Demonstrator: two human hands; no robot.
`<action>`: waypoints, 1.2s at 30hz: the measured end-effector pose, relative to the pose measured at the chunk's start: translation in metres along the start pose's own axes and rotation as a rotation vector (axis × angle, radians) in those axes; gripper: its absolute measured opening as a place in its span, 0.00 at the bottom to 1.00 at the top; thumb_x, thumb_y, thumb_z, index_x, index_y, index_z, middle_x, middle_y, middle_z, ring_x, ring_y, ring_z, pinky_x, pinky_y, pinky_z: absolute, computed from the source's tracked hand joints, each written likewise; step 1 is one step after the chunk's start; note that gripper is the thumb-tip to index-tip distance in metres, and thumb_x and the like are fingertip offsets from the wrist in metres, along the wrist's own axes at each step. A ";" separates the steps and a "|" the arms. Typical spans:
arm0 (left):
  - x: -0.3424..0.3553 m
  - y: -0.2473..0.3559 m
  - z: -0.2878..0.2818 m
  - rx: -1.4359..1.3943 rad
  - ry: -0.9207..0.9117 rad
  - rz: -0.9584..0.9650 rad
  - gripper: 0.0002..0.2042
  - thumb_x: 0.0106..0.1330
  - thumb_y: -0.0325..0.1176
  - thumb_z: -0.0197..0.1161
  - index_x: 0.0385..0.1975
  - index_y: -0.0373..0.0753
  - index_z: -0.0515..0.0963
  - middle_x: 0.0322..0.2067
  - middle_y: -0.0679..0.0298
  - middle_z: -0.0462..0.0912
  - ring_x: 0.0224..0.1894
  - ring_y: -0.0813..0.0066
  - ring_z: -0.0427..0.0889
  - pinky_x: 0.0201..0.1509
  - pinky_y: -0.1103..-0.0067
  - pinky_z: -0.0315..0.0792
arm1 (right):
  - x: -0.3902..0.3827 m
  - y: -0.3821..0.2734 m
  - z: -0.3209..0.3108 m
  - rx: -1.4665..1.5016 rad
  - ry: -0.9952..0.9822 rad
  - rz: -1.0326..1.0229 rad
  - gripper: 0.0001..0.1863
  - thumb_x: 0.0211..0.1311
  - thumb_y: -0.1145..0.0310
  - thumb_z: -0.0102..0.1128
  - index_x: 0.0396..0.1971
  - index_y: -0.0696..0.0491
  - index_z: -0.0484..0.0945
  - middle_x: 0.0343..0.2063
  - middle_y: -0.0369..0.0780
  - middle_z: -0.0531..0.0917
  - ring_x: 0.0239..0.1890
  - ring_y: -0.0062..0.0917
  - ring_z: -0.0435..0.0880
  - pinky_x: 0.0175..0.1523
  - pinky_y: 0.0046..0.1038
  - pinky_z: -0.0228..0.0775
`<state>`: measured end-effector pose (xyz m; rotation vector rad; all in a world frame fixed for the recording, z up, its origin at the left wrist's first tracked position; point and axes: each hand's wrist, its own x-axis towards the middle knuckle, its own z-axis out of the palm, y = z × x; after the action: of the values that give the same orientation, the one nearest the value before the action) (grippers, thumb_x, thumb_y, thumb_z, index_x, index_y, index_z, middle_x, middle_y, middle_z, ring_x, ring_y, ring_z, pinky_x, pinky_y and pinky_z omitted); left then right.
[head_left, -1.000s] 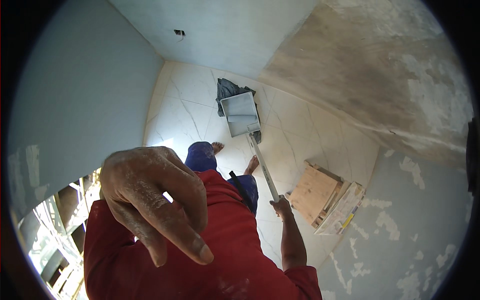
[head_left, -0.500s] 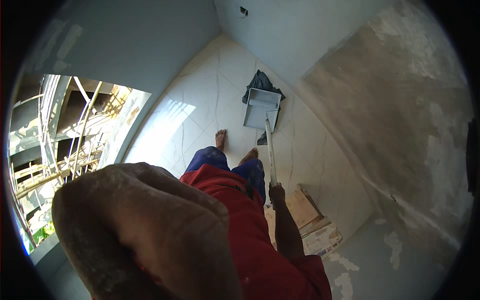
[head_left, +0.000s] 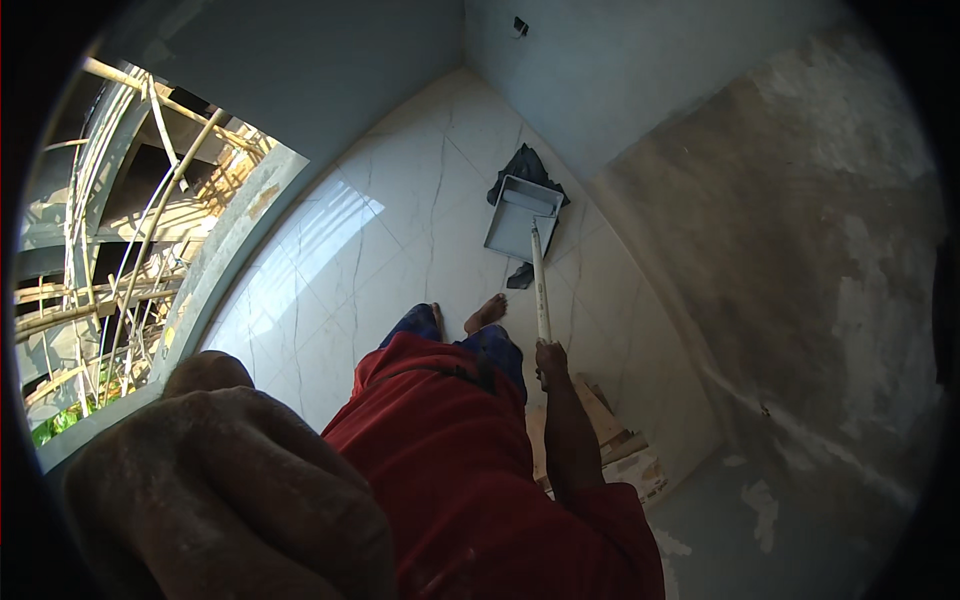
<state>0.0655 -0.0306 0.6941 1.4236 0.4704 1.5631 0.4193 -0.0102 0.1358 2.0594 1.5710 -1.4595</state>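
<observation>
My right hand (head_left: pixel 550 362) is closed round the lower end of a pale paint roller pole (head_left: pixel 541 290). The pole slants away to the roller's wire frame at a grey paint tray (head_left: pixel 510 240) on the floor. A light roller sleeve (head_left: pixel 527 203) lies across the tray's far end. Under and around the tray is a crumpled dark sheet (head_left: pixel 525 165). Very close at the lower left, my left hand (head_left: pixel 220 480) looms large with bent knuckles. Its fingertips are hidden, as is anything within them.
Beside my right forearm lie flattened cardboard pieces (head_left: pixel 600 430). A window opening (head_left: pixel 130 240) on the left shows bamboo scaffolding. Grey-blue walls (head_left: pixel 330 70) meet ahead; a patchy brown-grey wall (head_left: pixel 780 200) rises on the right. Marble-patterned tiles (head_left: pixel 410 190) cover the floor. My bare foot (head_left: pixel 486 314) stands on them.
My left hand has shifted lower and left in view, uncovering more of the red shirt. My feet have moved. The right hand keeps hold of the pole, and the roller stays at the tray.
</observation>
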 end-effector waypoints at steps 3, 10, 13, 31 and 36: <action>-0.018 0.007 -0.004 -0.004 0.027 0.016 0.10 0.46 0.24 0.75 0.29 0.45 0.87 0.30 0.71 0.78 0.26 0.81 0.70 0.24 0.85 0.59 | -0.003 -0.006 0.012 -0.087 -0.016 -0.019 0.22 0.69 0.54 0.50 0.35 0.63 0.70 0.14 0.45 0.77 0.13 0.33 0.80 0.18 0.36 0.73; -0.053 0.030 -0.012 0.071 0.081 0.029 0.10 0.47 0.24 0.74 0.29 0.46 0.88 0.30 0.73 0.79 0.26 0.81 0.70 0.24 0.85 0.59 | 0.008 -0.004 0.023 -0.178 -0.040 0.019 0.23 0.70 0.55 0.49 0.36 0.65 0.70 0.14 0.44 0.78 0.14 0.32 0.81 0.20 0.35 0.76; -0.053 0.030 -0.014 0.089 0.065 0.025 0.09 0.48 0.24 0.73 0.30 0.46 0.88 0.29 0.74 0.79 0.26 0.81 0.70 0.23 0.85 0.59 | 0.016 -0.030 0.017 -0.101 -0.008 0.102 0.24 0.70 0.52 0.50 0.37 0.63 0.72 0.16 0.45 0.78 0.15 0.33 0.81 0.20 0.36 0.75; -0.039 0.029 -0.036 0.119 0.054 0.010 0.09 0.53 0.25 0.69 0.30 0.48 0.89 0.27 0.78 0.81 0.25 0.81 0.70 0.22 0.86 0.58 | 0.007 -0.029 0.002 -0.114 -0.089 0.182 0.25 0.70 0.52 0.51 0.43 0.63 0.68 0.18 0.48 0.79 0.15 0.35 0.81 0.21 0.35 0.76; -0.054 0.050 -0.010 0.193 0.431 -0.139 0.04 0.54 0.27 0.70 0.27 0.46 0.84 0.26 0.75 0.78 0.25 0.80 0.69 0.23 0.84 0.59 | 0.013 -0.040 -0.001 -0.169 -0.043 0.089 0.24 0.69 0.53 0.49 0.32 0.64 0.73 0.15 0.47 0.77 0.15 0.35 0.81 0.21 0.38 0.75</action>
<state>0.0312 -0.0956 0.7006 1.1595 0.9777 1.7475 0.3873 0.0161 0.1429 1.9630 1.5090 -1.2850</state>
